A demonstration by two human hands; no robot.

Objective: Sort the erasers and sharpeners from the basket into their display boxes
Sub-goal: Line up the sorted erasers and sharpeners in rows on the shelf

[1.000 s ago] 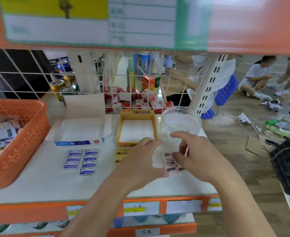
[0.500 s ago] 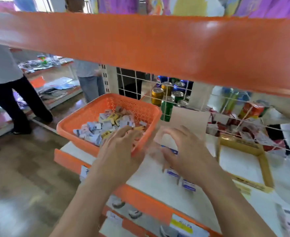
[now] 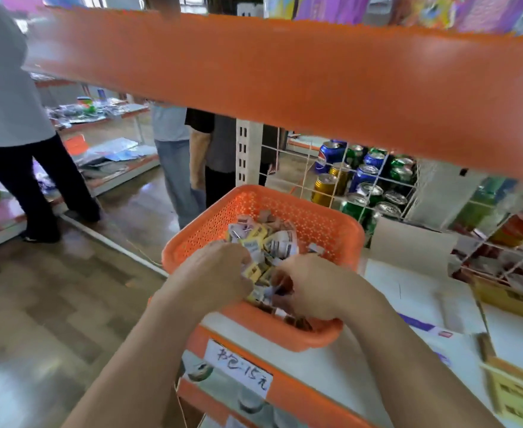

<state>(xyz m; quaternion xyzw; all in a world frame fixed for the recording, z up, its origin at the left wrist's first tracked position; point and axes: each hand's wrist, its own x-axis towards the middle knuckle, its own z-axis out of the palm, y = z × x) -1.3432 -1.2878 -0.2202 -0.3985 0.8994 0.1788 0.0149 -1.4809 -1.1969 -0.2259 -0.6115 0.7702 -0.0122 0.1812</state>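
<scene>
step: picking from orange perforated plastic basket [image 3: 300,216], centre | left hand [image 3: 213,273] curled, grasp unclear | right hand [image 3: 314,288] pinches small packet [image 3: 278,291] | next: carry to yellow cardboard box [image 3: 515,396], lower right

I see one carrying surface: a white shelf board [image 3: 331,362] with an orange front edge [image 3: 300,395]. A handwritten price label [image 3: 238,373] is fixed to that edge, below the orange basket [image 3: 315,223]. The basket stands on the left end of the board. Just right of the basket lies a white display box [image 3: 408,288], rear flap upright. Farther right of the basket a yellow display box [image 3: 507,299] rests on the board, partly out of frame. Right of the basket and nearer me lies a yellow cardboard piece [image 3: 513,393]; blur hides its detail.
</scene>
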